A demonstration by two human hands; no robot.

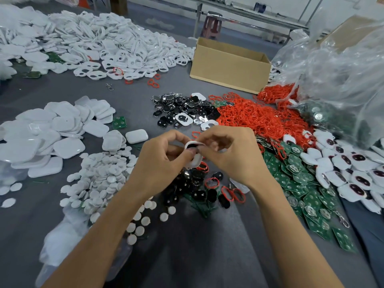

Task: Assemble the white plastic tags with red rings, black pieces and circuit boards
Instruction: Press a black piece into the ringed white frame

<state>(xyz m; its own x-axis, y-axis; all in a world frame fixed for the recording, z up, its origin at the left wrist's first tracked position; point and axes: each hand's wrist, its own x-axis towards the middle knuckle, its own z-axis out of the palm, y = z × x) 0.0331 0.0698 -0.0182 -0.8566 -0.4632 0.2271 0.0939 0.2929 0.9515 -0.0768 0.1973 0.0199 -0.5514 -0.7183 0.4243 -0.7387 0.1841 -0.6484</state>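
You sit at a big grey tabletop (pixel 133 96). A cardboard box (pixel 228 67) stands on it, far from you, with its top open.

Right of the box, a big clear plastic bag (pixel 336 69) lies all crumpled. Left of the box, a huge heap of white tag frames (pixel 108 42) spreads along the far side. In front of the box and well to its left, flat white covers (pixel 52 132) lie in a pile.

Just in front of the box, on its right side, the red rings (pixel 255 119) make a wide bright heap that runs up to the bag. Further in front of the box, past the rings and nearer you, the green circuit boards (pixel 299 179) lie in a long spill. In front of the box and far to its right, white tags with dark middles (pixel 357 173) sit in a bunch.

Straight in front of the box, the black pieces (pixel 182 109) lie in a small shiny pile that touches the red heap. In front of the box and to its left, close to you, lie many round white caps (pixel 99 179).

Your hands are in front of the box, well apart from it, and close together. Your left hand (pixel 160 163) and your right hand (pixel 234 156) both pinch one white tag (pixel 196 160) with curled fingers. You hold it up off the tabletop, between your hands.
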